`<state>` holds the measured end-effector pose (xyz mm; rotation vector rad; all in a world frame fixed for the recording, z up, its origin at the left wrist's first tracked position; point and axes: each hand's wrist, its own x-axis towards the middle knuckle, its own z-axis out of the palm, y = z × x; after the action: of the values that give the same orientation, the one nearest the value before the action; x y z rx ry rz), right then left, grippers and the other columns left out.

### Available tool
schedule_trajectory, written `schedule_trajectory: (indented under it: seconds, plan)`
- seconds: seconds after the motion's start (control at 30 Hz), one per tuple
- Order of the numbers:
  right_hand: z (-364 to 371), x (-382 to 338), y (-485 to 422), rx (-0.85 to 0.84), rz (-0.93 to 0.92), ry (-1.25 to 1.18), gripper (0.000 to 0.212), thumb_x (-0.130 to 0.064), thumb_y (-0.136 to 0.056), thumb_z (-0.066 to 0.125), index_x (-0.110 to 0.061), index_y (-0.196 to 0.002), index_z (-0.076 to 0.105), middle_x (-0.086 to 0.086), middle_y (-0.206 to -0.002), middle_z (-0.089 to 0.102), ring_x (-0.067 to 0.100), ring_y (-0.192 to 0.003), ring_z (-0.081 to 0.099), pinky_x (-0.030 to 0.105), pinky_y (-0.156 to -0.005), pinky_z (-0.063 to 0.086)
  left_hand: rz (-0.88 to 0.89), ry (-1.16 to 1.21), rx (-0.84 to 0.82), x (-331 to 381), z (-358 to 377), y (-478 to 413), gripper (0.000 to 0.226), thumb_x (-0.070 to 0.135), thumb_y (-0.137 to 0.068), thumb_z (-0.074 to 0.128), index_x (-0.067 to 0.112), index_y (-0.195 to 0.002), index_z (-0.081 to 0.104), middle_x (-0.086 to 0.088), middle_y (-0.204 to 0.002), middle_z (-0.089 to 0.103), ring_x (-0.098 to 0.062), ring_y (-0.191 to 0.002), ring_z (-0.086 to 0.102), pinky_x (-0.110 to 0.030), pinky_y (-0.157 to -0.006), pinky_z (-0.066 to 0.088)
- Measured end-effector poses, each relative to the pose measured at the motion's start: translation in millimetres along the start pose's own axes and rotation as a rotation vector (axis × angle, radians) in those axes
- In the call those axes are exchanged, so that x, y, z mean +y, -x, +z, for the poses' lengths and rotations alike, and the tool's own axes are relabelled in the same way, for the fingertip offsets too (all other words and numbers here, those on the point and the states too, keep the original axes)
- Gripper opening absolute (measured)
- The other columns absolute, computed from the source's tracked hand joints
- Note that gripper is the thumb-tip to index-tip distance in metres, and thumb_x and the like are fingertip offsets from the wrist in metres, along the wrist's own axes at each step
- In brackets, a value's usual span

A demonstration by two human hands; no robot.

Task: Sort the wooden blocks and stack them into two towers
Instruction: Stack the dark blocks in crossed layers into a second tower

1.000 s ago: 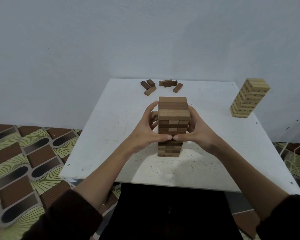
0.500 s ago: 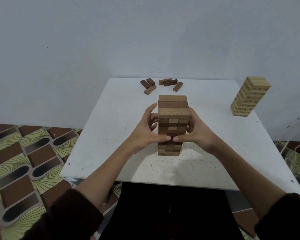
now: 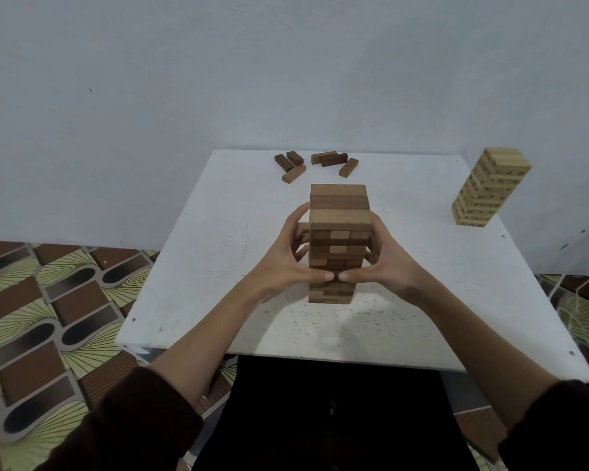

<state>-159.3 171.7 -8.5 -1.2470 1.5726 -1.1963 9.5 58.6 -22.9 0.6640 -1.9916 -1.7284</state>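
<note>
On the white table [image 3: 215, 266], the dark tower [image 3: 339, 215] stands mid-surface, with the pale tower [image 3: 490, 192] near the far right corner. The left hand [image 3: 283, 263] and right hand [image 3: 385, 263] clasp the dark tower's sides, thumbs nearly meeting in front, apparently squaring it. Six loose blocks [image 3: 330, 159] lie beyond; next, one hand should let go gently and fetch one.
</note>
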Motion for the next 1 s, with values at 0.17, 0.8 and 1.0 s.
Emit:
schedule_trajectory:
  seconds: [0.17, 0.8, 1.0]
  plan:
    - [2.5, 4.5, -1.4, 0.019, 0.01, 0.013, 0.095, -0.003, -0.065, 0.083, -0.037, -0.135, 0.029, -0.018, -0.122, 0.053, 0.001, -0.119, 0.049, 0.047, -0.113, 0.029, -0.006, -0.004, 0.014, -2.1, 1.2, 0.3, 0.103, -0.001, -0.06, 0.082, 0.021, -0.144, 0.026, -0.005, -0.125, 0.055, -0.013, -0.121, 0.052, -0.047, -0.11, 0.035]
    - [7.5, 10.8, 1.4, 0.028, 0.037, -0.003, 0.092, 0.001, -0.066, 0.08, -0.035, -0.134, 0.029, -0.02, -0.119, 0.053, -0.007, -0.115, 0.049, 0.04, -0.113, 0.03, -0.036, -0.002, 0.01, -11.2, 2.4, 0.8, 0.102, -0.002, -0.063, 0.083, 0.022, -0.145, 0.027, -0.001, -0.124, 0.056, -0.008, -0.12, 0.052, -0.044, -0.11, 0.036]
    - [9.1, 11.7, 1.7, 0.042, 0.036, -0.011, 0.092, 0.001, -0.067, 0.08, -0.035, -0.134, 0.028, -0.016, -0.122, 0.053, 0.004, -0.121, 0.047, 0.044, -0.114, 0.029, -0.039, -0.017, 0.037, -14.3, 2.7, -0.6, 0.104, 0.006, -0.06, 0.084, 0.024, -0.145, 0.026, -0.002, -0.124, 0.056, -0.008, -0.12, 0.052, -0.046, -0.111, 0.034]
